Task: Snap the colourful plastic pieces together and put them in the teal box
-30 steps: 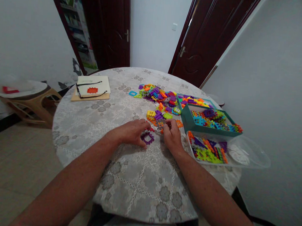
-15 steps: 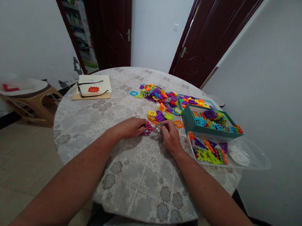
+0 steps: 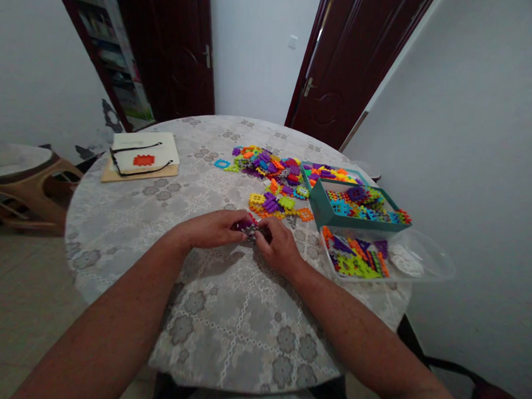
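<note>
Over the near half of the table, my left hand point(image 3: 216, 228) is closed on a purple and red toothed plastic building piece point(image 3: 246, 222). My right hand point(image 3: 278, 246) meets it from the other side, fingers closed on a grey toothed piece point(image 3: 251, 236). The two pieces are touching or overlapping; fingers cover much of them, so I cannot tell if they are joined. Just beyond the hands lie a yellow piece point(image 3: 256, 199), a purple piece point(image 3: 271, 204) and an orange ring-shaped piece point(image 3: 305, 215).
A heap of mixed building pieces point(image 3: 267, 164) lies farther back. On the right stand a green box point(image 3: 321, 209) and a clear plastic tray point(image 3: 355, 279), both holding pieces. Glasses point(image 3: 146, 173) and an orange piece point(image 3: 144, 160) rest on a pad point(image 3: 169, 145) at the left.
My right hand has moved left with the grey piece, up against the piece in my left hand. Both hands are closer together. The whole view has shifted slightly.
</note>
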`<state>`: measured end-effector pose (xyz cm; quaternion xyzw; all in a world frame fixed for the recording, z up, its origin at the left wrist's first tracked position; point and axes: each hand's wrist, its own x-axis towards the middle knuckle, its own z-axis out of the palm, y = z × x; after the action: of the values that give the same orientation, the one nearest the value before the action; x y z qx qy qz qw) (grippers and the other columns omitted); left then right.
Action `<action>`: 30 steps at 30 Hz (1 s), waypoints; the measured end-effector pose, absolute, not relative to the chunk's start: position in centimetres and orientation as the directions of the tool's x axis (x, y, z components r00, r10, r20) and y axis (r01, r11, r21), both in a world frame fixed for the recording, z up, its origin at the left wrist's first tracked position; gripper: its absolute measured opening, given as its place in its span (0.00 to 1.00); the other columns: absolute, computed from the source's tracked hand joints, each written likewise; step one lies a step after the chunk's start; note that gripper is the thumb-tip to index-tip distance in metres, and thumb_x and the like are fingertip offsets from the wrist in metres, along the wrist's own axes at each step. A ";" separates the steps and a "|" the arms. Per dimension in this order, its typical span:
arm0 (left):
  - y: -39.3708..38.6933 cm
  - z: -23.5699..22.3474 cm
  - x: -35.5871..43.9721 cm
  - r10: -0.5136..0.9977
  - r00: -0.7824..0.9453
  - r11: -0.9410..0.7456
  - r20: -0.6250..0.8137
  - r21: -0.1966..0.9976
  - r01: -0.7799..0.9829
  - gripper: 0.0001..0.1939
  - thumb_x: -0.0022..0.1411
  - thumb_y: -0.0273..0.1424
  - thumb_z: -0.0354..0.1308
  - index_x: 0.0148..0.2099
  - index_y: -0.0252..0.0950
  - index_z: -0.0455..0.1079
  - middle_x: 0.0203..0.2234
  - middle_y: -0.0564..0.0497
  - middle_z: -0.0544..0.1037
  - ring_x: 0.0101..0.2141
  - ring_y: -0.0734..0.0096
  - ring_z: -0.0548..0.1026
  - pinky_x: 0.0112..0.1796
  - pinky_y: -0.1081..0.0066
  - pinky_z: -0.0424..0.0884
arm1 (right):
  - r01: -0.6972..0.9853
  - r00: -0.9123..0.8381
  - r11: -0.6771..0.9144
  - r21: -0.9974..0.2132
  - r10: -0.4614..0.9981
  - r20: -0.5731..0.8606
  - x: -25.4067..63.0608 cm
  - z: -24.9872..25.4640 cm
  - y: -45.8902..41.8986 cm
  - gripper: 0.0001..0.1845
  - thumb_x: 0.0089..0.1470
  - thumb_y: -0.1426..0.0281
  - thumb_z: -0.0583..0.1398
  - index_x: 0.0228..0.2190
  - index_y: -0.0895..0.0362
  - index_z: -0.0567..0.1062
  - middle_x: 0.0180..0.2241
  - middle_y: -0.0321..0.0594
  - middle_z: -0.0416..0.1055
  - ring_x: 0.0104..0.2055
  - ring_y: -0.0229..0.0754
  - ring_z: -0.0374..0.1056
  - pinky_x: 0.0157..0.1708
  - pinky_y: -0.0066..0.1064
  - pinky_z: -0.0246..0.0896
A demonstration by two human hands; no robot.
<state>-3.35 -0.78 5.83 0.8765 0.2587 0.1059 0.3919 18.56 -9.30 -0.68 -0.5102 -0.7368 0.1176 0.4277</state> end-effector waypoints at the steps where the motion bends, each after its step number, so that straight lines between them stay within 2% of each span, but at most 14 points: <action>1: -0.7 5.8 -3.3 0.549 0.836 -0.573 -0.006 0.725 0.382 0.14 0.66 0.38 0.60 0.50 0.40 0.77 0.38 0.50 0.81 0.38 0.63 0.75 0.41 0.68 0.69 | 0.664 -0.147 0.476 -0.577 0.839 0.524 18.4 -0.7 -9.4 0.06 0.64 0.70 0.60 0.44 0.54 0.74 0.39 0.40 0.74 0.40 0.44 0.69 0.42 0.35 0.65; 4: -0.4 5.4 -2.9 0.574 0.818 -0.612 0.021 0.674 0.413 0.12 0.65 0.37 0.61 0.49 0.41 0.80 0.38 0.50 0.82 0.38 0.65 0.77 0.41 0.69 0.68 | 0.682 -0.230 0.546 -0.487 0.792 0.566 17.9 -0.5 -9.7 0.07 0.67 0.70 0.59 0.46 0.54 0.74 0.42 0.43 0.74 0.44 0.46 0.70 0.44 0.36 0.66; 7: -0.3 5.1 -2.7 0.565 0.825 -0.612 -0.002 0.670 0.421 0.12 0.65 0.33 0.60 0.48 0.41 0.81 0.37 0.52 0.83 0.37 0.66 0.77 0.40 0.70 0.68 | 0.649 -0.251 0.595 -0.475 0.756 0.604 17.7 -0.1 -9.9 0.09 0.68 0.68 0.59 0.48 0.54 0.74 0.42 0.44 0.74 0.44 0.46 0.70 0.43 0.36 0.67; 10: -0.3 5.0 -2.7 0.578 0.816 -0.593 0.009 0.691 0.413 0.12 0.66 0.30 0.58 0.49 0.41 0.80 0.39 0.52 0.84 0.38 0.67 0.78 0.42 0.71 0.68 | 0.652 -0.133 0.556 -0.516 0.753 0.644 18.5 0.3 -9.6 0.11 0.68 0.69 0.57 0.50 0.54 0.73 0.43 0.44 0.74 0.42 0.45 0.70 0.44 0.36 0.68; 13: -0.4 5.2 -2.7 0.615 0.789 -0.573 -0.014 0.680 0.458 0.11 0.66 0.31 0.59 0.48 0.41 0.79 0.39 0.52 0.84 0.37 0.67 0.77 0.43 0.71 0.68 | 0.775 0.035 0.387 -0.500 0.763 0.645 20.2 0.2 -8.9 0.14 0.67 0.73 0.55 0.52 0.57 0.73 0.47 0.49 0.73 0.49 0.49 0.70 0.52 0.41 0.68; 16: -0.4 5.2 -2.6 0.634 0.773 -0.566 -0.034 0.660 0.494 0.09 0.64 0.32 0.62 0.45 0.41 0.79 0.36 0.52 0.83 0.36 0.66 0.77 0.43 0.70 0.68 | 0.901 0.053 0.191 -0.389 0.841 0.538 21.5 -0.2 -8.3 0.14 0.64 0.73 0.57 0.50 0.58 0.75 0.49 0.54 0.71 0.55 0.54 0.67 0.58 0.46 0.65; 20: -0.5 4.9 -2.4 0.628 0.777 -0.553 -0.027 0.687 0.471 0.06 0.62 0.32 0.64 0.42 0.42 0.79 0.33 0.53 0.82 0.34 0.65 0.76 0.42 0.69 0.68 | 0.965 0.071 0.024 -0.261 0.934 0.351 21.5 -0.7 -8.4 0.13 0.65 0.70 0.60 0.50 0.58 0.77 0.50 0.56 0.71 0.53 0.56 0.67 0.55 0.45 0.66; 24: -0.7 4.7 -2.3 0.628 0.778 -0.544 -0.009 0.709 0.448 0.06 0.60 0.31 0.65 0.41 0.43 0.79 0.32 0.53 0.82 0.35 0.64 0.75 0.42 0.70 0.68 | 0.973 0.082 -0.012 -0.231 0.952 0.296 21.0 -0.6 -8.5 0.18 0.66 0.69 0.59 0.56 0.58 0.74 0.49 0.55 0.73 0.53 0.56 0.68 0.53 0.44 0.65; 28: -0.7 4.6 -2.4 0.630 0.777 -0.550 -0.005 0.704 0.450 0.07 0.61 0.30 0.63 0.42 0.43 0.79 0.33 0.53 0.82 0.35 0.64 0.75 0.42 0.70 0.68 | 0.977 0.084 -0.031 -0.213 0.967 0.243 21.1 -0.3 -8.4 0.12 0.65 0.71 0.58 0.48 0.57 0.77 0.47 0.55 0.75 0.52 0.55 0.68 0.53 0.43 0.65; 30: -0.6 4.5 -2.4 0.622 0.783 -0.569 -0.006 0.684 0.456 0.08 0.62 0.30 0.62 0.43 0.43 0.79 0.34 0.52 0.83 0.35 0.64 0.76 0.42 0.70 0.67 | 0.977 0.084 -0.036 -0.209 0.970 0.227 21.1 -0.2 -8.4 0.13 0.64 0.73 0.58 0.48 0.58 0.77 0.47 0.55 0.75 0.52 0.56 0.69 0.52 0.43 0.64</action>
<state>-2.41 -0.63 4.48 0.8777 0.3071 0.1186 0.3483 21.11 -8.41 -0.17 -0.7197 -0.6765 -0.0111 0.1557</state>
